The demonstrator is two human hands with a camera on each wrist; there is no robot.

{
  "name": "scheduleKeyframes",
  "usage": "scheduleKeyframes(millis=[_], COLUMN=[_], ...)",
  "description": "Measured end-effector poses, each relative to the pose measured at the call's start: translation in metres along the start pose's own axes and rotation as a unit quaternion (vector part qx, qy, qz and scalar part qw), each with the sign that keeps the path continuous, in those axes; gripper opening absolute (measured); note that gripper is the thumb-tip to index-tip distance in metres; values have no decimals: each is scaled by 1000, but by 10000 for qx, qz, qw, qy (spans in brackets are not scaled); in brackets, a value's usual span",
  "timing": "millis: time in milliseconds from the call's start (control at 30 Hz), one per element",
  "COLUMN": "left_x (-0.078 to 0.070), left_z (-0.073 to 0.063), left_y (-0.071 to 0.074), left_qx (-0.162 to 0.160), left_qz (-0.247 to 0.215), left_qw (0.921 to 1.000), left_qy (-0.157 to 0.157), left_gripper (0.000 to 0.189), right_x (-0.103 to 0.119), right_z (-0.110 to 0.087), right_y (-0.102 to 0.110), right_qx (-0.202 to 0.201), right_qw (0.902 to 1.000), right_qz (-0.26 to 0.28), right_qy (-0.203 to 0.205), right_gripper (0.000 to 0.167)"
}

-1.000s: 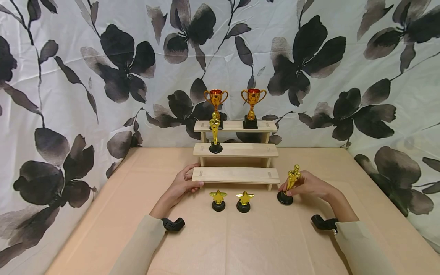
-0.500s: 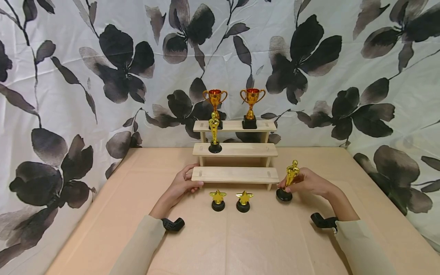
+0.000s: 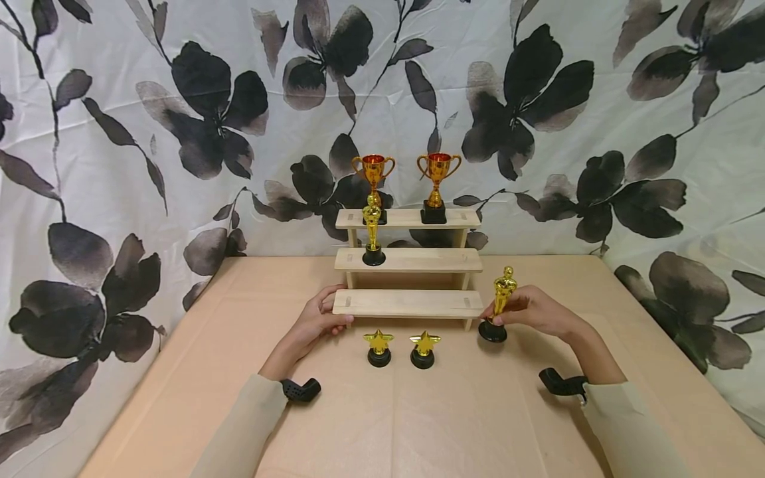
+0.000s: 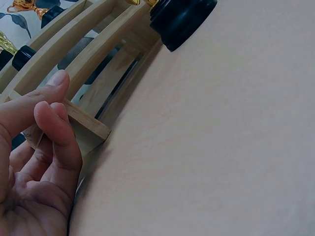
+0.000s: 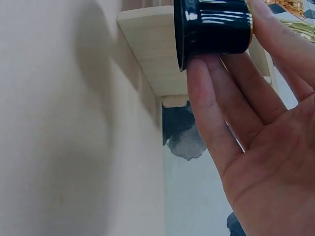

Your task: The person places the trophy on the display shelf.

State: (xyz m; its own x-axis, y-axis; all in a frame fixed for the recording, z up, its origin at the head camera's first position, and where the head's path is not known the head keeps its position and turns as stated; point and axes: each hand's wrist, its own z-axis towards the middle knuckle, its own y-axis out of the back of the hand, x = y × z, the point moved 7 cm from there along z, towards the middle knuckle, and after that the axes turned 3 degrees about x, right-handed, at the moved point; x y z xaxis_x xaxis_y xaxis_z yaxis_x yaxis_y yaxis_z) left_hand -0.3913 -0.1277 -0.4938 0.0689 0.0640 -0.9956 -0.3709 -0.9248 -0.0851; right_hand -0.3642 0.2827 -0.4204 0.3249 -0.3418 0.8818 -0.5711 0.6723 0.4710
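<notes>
My right hand [image 3: 538, 313] pinches a gold figurine trophy [image 3: 504, 287] near its round black base [image 5: 216, 29], holding it upright just off the right end of the wooden three-step display stand [image 3: 409, 303]. In the right wrist view the base is raised above the table, fingertips against its side. My left hand [image 3: 312, 324] grips the left end of the stand's lowest step, thumb in front and fingers curled behind. A matching figurine trophy [image 3: 373, 232] stands at the left of the middle step. Two gold cup trophies, one left [image 3: 374, 170] and one right [image 3: 439, 171], occupy the top step.
Two small star trophies, a left one [image 3: 379, 346] and a right one [image 3: 423, 348], stand on the table [image 3: 442, 425] in front of the stand. A white floral cloth [image 3: 412, 113] hangs directly behind the table.
The right hand has lifted the figurine trophy a little and moved it slightly left and farther back. My left hand keeps its grip on the stand.
</notes>
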Motion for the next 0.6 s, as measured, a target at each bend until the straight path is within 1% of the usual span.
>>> scheduleKeyframes(millis=[67, 267, 433, 600], left_x=[1, 1, -1, 0], left_z=[1, 1, -1, 1], left_y=[0, 0, 1, 1], left_qx=[7, 10, -8, 2], left_qz=[0, 31, 37, 18], left_qw=[10000, 10000, 10000, 10000], left_qy=[-3, 0, 2, -22], left_gripper=[82, 82, 82, 82], right_x=[2, 11, 20, 24], right_z=[0, 0, 1, 0], right_y=[1, 3, 4, 8], right_qx=[-83, -363, -584, -740], right_qw=[10000, 9991, 9981, 9969], right_qz=[-48, -50, -177, -262], right_qy=[-13, -217, -119, -83], right_gripper=[24, 21, 20, 20])
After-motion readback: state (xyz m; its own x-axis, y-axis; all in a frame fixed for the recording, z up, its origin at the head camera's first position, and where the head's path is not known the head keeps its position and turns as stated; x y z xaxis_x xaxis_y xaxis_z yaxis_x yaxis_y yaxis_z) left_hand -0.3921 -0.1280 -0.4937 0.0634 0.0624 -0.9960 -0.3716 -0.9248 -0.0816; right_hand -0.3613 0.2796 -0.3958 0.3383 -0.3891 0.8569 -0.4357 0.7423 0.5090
